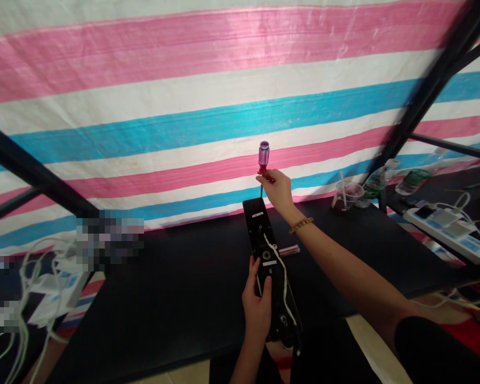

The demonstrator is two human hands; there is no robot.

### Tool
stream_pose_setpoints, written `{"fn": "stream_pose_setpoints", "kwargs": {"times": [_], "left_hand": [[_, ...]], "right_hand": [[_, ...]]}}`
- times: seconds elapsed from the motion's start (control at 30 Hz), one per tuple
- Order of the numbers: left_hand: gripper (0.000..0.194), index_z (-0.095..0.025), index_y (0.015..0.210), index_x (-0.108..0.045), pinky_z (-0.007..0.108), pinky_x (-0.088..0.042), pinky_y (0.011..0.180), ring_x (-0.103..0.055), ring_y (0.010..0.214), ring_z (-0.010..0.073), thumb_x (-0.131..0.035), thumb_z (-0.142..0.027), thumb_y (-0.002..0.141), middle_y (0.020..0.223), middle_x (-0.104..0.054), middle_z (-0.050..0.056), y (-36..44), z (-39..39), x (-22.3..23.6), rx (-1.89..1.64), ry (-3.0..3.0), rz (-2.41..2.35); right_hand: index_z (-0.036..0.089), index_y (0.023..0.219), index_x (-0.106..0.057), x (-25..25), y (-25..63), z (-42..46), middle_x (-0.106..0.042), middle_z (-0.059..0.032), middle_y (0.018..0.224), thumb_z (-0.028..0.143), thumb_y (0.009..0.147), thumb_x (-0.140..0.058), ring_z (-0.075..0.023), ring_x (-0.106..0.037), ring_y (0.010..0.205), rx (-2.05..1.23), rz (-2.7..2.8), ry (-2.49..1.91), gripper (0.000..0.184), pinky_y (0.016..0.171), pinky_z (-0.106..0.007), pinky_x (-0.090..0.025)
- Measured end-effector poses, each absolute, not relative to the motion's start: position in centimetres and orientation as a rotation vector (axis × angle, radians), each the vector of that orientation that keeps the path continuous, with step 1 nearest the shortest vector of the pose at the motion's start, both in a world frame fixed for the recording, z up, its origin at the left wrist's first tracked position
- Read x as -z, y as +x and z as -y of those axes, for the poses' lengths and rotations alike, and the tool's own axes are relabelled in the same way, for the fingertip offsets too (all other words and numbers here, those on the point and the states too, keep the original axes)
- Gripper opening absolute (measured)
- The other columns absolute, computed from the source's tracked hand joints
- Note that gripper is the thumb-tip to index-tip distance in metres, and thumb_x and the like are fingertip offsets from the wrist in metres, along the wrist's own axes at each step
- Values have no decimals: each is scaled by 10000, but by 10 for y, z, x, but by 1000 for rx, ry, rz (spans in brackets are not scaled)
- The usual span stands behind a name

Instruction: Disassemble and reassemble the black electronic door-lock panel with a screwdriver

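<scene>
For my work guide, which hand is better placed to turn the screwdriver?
Probably the right hand: it grips the purple-handled screwdriver, which points down at the far end of the black device. The left hand is occupied, holding the device.

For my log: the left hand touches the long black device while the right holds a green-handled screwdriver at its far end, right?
Not quite: the head view shows the screwdriver in the right hand has a purple handle, not green.

Right hand [279, 191] with fingers [270, 175] gripping an upright screwdriver [264, 154] (purple-handled), left hand [258, 312] touching a black device [266, 255]
</scene>
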State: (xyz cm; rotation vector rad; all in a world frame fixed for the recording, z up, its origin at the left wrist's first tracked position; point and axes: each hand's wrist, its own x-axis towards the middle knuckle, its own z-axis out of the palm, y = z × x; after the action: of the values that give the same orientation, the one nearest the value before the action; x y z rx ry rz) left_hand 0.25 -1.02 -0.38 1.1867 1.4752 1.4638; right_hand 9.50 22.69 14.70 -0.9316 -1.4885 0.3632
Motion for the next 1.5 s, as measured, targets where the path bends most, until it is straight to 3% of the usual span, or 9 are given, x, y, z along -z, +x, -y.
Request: {"fn": "stream_pose_setpoints", "kwargs": {"times": [0.23,0.47,0.6,0.67,0.77,1.0,1.17,1.33,1.5], "left_hand": [[480,-271,1384,-559,420,-331,1184,-387,1437,252,-599,-341,911,1557,-424,70,2,10,5,-1480,1203,-1485],[468,-269,1363,-582,436,-336,1181,-394,1432,264,-613,-334,901,1546,-441,80,4,11,5,-1493,1186,-1476],[432,-237,1300,-627,415,-435,1113,-491,1368,270,-610,-396,898,1518,-475,114,-1,10,0,-1613,1043,-1519],[456,-210,1286,-631,396,-502,1039,-592,1264,259,-621,-430,887,1444,-553,142,-7,10,-12,-1669,928,-1533],[498,-168,1261,-651,358,-581,871,-715,972,217,-652,-462,859,1158,-727,149,-18,9,-41,-1645,858,-1440],[339,-137,975,-770,269,-572,644,-675,662,149,-762,-395,756,816,-762,94,-23,10,-70,-1585,816,-1383],[319,-158,968,-771,330,-600,707,-713,720,193,-721,-409,777,864,-774,92,-43,2,-49,-1558,968,-1564],[225,-243,994,-768,434,-561,936,-725,971,252,-605,-334,868,1012,-776,57,-85,-25,-17,-1339,1599,-1861],[240,-259,968,-768,448,-524,1005,-648,1187,266,-546,-220,885,1019,-777,44,-105,-46,4,-1054,2026,-1867]], "right_hand": [[191,987,-664,-143,101,-228,-728,-42,841,266,918,-501,-181,-688,751,-494,1542,-824,192,729,-324,-547],[199,944,-661,-156,104,-211,-715,-30,805,332,896,-569,-165,-667,723,-575,1410,-764,169,712,-325,-542],[210,910,-666,-166,109,-172,-694,-12,765,387,878,-630,-155,-660,724,-755,1226,-657,183,665,-302,-526],[218,913,-675,-164,112,-146,-690,-7,768,380,879,-653,-146,-658,717,-901,1158,-602,167,648,-289,-508],[213,887,-692,-155,114,-109,-694,-13,782,368,851,-705,-132,-634,685,-1118,1077,-615,159,604,-268,-474],[191,876,-712,-134,107,-69,-694,-21,767,352,794,-768,-115,-608,646,-1303,879,-672,189,602,-250,-481],[197,829,-679,-119,139,-77,-684,-27,763,419,774,-757,-161,-651,666,-1068,832,-813,242,572,-273,-483],[202,716,-662,-81,205,-99,-608,-13,559,481,814,-646,-176,-567,485,-629,1282,-1385,296,494,-293,-405],[212,752,-700,-20,239,-113,-714,-91,710,378,839,-549,-236,-644,606,-385,1718,-1680,240,577,-330,-416]]}}
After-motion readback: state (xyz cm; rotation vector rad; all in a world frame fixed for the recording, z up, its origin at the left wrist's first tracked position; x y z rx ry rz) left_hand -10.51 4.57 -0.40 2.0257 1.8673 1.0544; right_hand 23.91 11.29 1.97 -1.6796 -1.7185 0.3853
